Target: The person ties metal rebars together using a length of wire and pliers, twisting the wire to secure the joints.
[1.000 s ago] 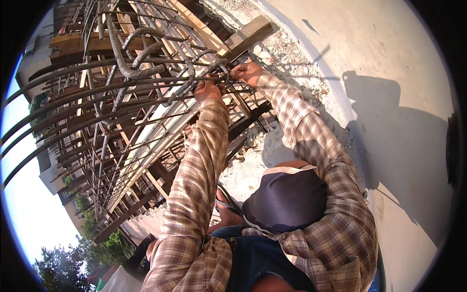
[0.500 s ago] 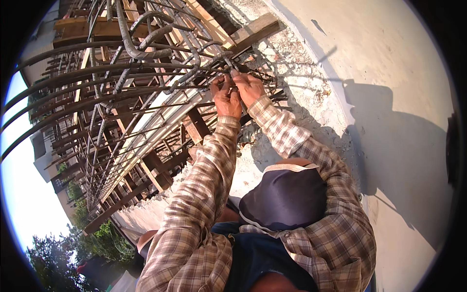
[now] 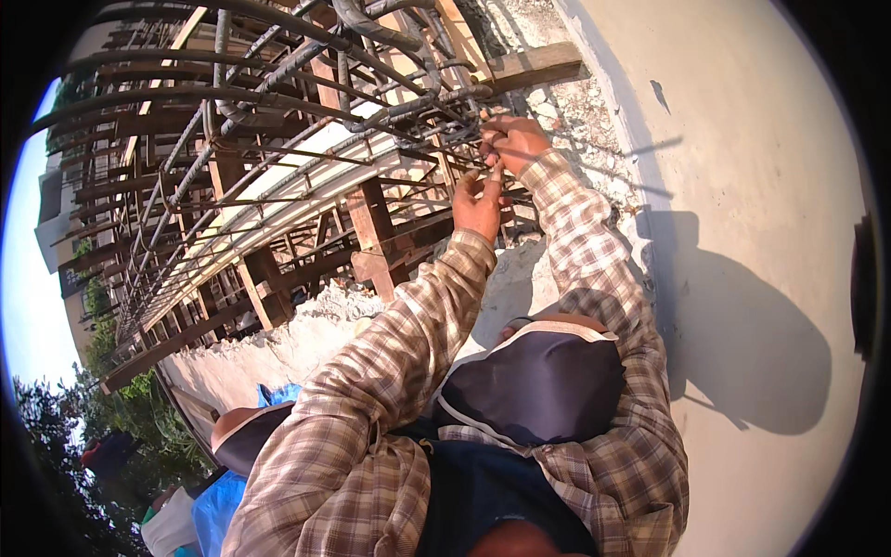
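Observation:
Both my hands are together at the right end of a cage of steel reinforcing bars (image 3: 371, 111). My left hand (image 3: 478, 209) is the nearer one, its thumb and fingers drawn into a pinch just below the other hand. My right hand (image 3: 518, 141) is curled closed beside the bar ends, its fingertips close to the left hand's. Whatever lies between the fingers is too small and too hidden to name. Thin rods and bent stirrups cross the cage just left of my hands.
A wooden plank (image 3: 538, 67) lies beyond my hands on broken, rubbly concrete. Timber posts (image 3: 373, 227) stand under the cage. A smooth pale wall (image 3: 742, 186) borders the right side, with a shadow on it. A blue plastic bag (image 3: 218, 506) sits at lower left.
The view has shifted, so the cage sits further left and higher. My left hand has dropped a little below the right, and the right has turned with its fingers curled.

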A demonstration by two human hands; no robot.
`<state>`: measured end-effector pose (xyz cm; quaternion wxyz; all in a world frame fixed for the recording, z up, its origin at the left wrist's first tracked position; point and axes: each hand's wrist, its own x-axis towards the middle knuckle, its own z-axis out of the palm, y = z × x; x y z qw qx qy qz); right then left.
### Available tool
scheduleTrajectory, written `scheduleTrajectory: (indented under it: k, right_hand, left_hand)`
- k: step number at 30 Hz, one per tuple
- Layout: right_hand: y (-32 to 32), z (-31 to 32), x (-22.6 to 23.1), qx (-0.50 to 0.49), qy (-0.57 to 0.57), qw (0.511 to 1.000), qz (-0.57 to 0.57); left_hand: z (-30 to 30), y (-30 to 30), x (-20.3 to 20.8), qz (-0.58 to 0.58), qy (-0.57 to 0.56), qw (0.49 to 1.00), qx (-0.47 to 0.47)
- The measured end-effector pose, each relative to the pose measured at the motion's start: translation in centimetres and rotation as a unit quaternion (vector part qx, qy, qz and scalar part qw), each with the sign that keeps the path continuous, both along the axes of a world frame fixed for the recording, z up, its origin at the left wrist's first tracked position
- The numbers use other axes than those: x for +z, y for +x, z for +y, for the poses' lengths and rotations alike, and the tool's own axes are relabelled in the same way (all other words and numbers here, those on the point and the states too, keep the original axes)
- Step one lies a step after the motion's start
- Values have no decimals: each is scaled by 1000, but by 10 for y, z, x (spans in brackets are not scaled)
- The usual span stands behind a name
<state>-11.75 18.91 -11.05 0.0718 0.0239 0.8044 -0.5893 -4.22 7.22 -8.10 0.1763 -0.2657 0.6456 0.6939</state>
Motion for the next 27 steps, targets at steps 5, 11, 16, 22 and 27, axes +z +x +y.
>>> scheduleTrajectory:
  k: [5,11,16,22,27]
  right_hand:
    - [-7,6,-26,-14,-165,983,-76]
    - [15,-33,-42,-132,28,989,65]
    - [53,-56,-69,-76,-64,995,-17]
    - [156,-79,4,185,-330,904,-200]
    - [276,-33,6,106,-311,911,-251]
  left_hand:
    - [-28,-7,21,-45,104,988,-110]
    - [-43,-42,64,-38,154,980,-122]
    - [39,-54,4,-54,388,915,-99]
    - [32,-60,-52,-233,136,963,-12]
    - [-13,-55,-72,-116,154,968,162]
